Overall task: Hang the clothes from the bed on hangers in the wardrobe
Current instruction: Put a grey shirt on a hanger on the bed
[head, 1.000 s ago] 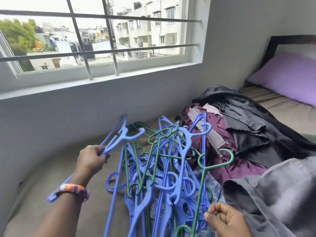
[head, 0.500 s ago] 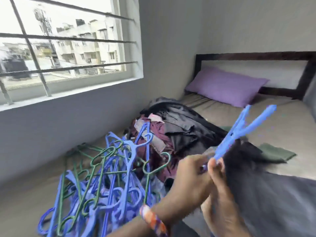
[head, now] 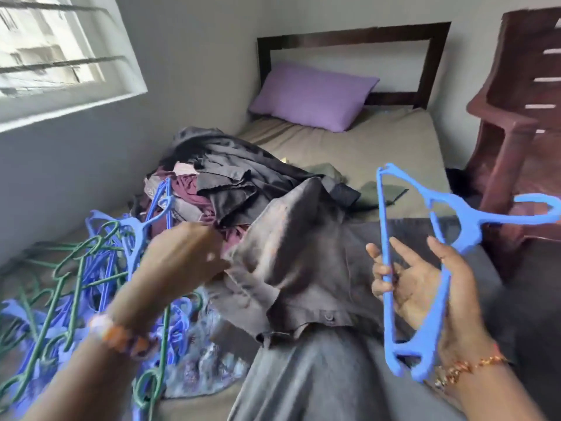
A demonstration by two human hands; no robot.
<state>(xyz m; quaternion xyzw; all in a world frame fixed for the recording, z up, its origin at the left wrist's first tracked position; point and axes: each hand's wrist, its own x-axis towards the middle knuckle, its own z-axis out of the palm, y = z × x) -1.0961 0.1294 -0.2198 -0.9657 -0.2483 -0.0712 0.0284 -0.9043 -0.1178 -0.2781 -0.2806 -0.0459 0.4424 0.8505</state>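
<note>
Right hand (head: 425,281) around blue hanger (head: 394,299)

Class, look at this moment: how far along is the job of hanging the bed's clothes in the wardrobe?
Barely begun. Done: one blue hanger is out of the hanger pile, held in the right hand. In hand: the left hand reaches the grey shirt, not yet on the hanger. Left: the heap of dark clothes on the bed; no wardrobe is in view.
</note>
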